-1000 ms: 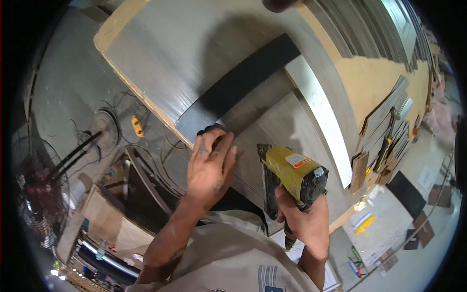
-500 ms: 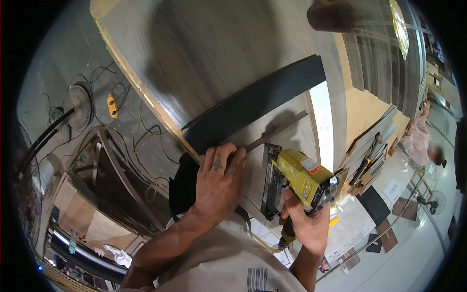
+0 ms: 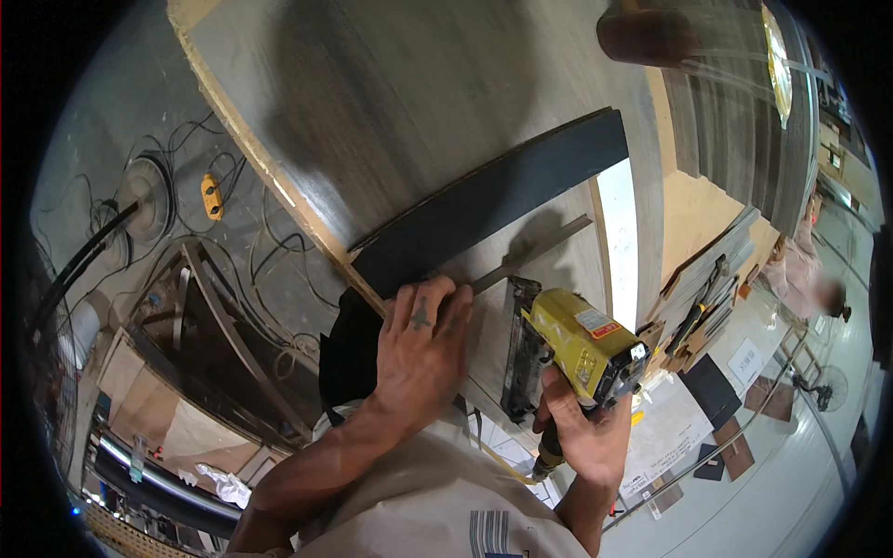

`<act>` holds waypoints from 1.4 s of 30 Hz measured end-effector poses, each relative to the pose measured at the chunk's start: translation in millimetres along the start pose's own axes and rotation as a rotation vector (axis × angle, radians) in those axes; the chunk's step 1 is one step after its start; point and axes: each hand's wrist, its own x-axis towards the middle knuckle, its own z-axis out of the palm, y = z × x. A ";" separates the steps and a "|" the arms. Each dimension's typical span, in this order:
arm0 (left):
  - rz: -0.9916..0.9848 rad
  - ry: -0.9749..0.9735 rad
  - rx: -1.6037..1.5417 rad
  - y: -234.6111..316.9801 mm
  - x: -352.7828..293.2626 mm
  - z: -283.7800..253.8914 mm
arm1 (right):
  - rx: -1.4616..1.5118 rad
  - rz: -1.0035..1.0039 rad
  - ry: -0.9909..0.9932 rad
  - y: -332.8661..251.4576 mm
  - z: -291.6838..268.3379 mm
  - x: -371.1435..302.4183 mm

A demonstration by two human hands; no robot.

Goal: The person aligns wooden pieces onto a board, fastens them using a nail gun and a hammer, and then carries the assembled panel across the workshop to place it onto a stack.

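Clasps yellow nail gun (image 3: 579, 342) in right hand (image 3: 593, 432), seemingly steadying slim strip (image 3: 558, 238) beside black board (image 3: 498, 196) with left hand (image 3: 423, 349), by a grip too hidden to tell.

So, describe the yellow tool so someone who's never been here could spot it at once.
Find the big table, then the long black board lying across it. Below that in the view, right of the left hand, the right hand grips the tool. It's bulky with a red-and-white label, unlike the yellow power strip on the floor.
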 end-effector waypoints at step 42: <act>-0.463 0.085 -0.582 18.4 -97.5 -8.1 | 0.105 0.021 0.036 51.4 -24.9 -87.3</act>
